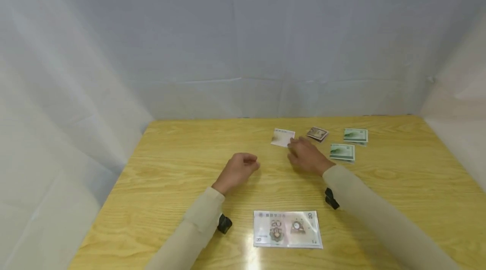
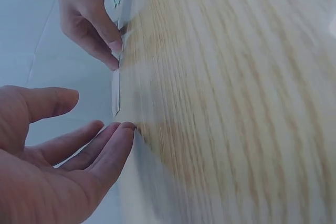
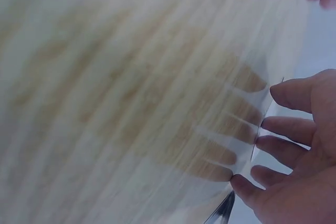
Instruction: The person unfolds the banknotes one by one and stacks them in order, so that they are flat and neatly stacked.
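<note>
My right hand is at the far side of the table, its fingertips at the right corner of a pale folded banknote. In the right wrist view, that hand's fingers are spread, with their tips down at the tabletop. Left of it, my left hand hovers low over the wood and holds nothing; thumb and fingers stand apart in the left wrist view. Close to me, a flat 20 banknote lies between my forearms.
A small brown folded banknote lies just beyond my right hand. Two green folded banknotes, one farther and one nearer, lie to its right. White sheeting hangs behind the wooden table and at both sides.
</note>
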Motion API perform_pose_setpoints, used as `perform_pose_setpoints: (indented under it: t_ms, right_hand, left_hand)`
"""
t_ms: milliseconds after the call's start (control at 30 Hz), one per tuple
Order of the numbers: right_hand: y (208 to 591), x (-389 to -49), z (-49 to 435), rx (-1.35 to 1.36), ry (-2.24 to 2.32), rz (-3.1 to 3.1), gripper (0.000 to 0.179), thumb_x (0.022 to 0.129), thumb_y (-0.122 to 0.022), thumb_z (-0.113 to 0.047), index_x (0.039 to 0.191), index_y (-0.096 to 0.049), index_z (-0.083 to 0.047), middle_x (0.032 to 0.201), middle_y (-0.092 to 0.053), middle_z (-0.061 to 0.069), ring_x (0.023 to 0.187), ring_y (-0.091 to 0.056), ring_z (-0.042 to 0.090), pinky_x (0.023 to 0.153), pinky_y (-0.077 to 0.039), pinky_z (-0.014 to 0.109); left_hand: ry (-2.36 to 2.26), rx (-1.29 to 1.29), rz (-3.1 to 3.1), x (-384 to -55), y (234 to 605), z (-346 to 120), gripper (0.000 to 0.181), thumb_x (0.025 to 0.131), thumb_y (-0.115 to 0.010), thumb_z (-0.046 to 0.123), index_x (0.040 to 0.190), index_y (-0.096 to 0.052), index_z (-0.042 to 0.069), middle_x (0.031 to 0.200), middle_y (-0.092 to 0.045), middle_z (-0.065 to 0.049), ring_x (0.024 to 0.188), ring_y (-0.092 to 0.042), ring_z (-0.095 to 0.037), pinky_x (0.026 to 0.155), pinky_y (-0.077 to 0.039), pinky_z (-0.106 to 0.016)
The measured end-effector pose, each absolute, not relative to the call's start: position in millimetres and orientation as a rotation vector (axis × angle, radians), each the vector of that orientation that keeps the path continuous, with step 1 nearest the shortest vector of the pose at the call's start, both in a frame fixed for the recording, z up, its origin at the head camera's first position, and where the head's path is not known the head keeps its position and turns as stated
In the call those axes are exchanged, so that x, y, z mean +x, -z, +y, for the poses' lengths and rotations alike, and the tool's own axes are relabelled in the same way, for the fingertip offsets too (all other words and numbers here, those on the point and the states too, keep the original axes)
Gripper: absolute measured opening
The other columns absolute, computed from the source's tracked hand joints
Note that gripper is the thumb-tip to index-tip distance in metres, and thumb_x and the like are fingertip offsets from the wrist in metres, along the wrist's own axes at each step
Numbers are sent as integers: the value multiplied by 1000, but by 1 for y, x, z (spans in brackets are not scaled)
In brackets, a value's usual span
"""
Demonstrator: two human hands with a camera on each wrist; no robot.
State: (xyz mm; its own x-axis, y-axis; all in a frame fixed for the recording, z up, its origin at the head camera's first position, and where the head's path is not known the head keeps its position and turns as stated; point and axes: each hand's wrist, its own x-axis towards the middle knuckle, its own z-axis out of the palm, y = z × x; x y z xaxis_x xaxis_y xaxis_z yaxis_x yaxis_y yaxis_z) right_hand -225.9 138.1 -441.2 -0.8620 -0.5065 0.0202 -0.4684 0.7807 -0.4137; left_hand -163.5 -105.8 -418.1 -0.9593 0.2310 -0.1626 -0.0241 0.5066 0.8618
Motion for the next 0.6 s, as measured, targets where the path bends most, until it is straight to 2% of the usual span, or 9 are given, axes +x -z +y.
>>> perform_pose_setpoints:
  t_ms: [67, 167, 300, 433, 600]
  right_hand:
    - [442, -223, 138, -823, 663, 2851, 28, 97, -51, -14, 115, -61, 6, 138, -43, 27, 132, -32, 44, 113, -22, 54]
    - [442, -217, 138, -879, 698, 2817, 25, 96, -52, -12, 111, -63, 5, 136, -46, 27, 130, -37, 42, 113, -23, 52]
    - [442, -207, 137, -916, 725, 2779, 35, 96, -53, -12, 125, -56, 6, 137, -45, 27, 131, -37, 41, 113, -23, 52]
    - [442, -196, 136, -970, 732, 2781, 35, 95, -54, -11, 124, -56, 7, 135, -47, 27, 129, -39, 40, 113, -22, 52]
    - [440, -185, 134, -985, 746, 2780, 33, 93, -57, -10, 122, -58, 7, 133, -49, 27, 128, -41, 40, 113, -23, 52]
  left_hand:
    - [-1497, 147, 2447, -168, 420, -104, 40, 97, -54, 21, 131, -52, -1, 123, -60, -11, 110, -58, -22, 92, -51, -39]
    - [-1603, 100, 2348, -173, 423, -102, 39, 98, -54, 17, 131, -50, -3, 124, -58, -13, 111, -57, -24, 93, -50, -39]
    - [-1764, 35, 2182, -177, 426, -102, 40, 97, -54, 12, 133, -48, -5, 130, -53, -18, 118, -54, -29, 97, -48, -39]
    - [-1877, -6, 2058, -180, 429, -103, 41, 96, -54, 9, 133, -47, -6, 133, -49, -20, 122, -50, -31, 100, -46, -37]
    - [-1925, -37, 1965, -181, 429, -102, 40, 96, -54, 10, 132, -47, -8, 131, -51, -21, 120, -52, -31, 101, -45, -37]
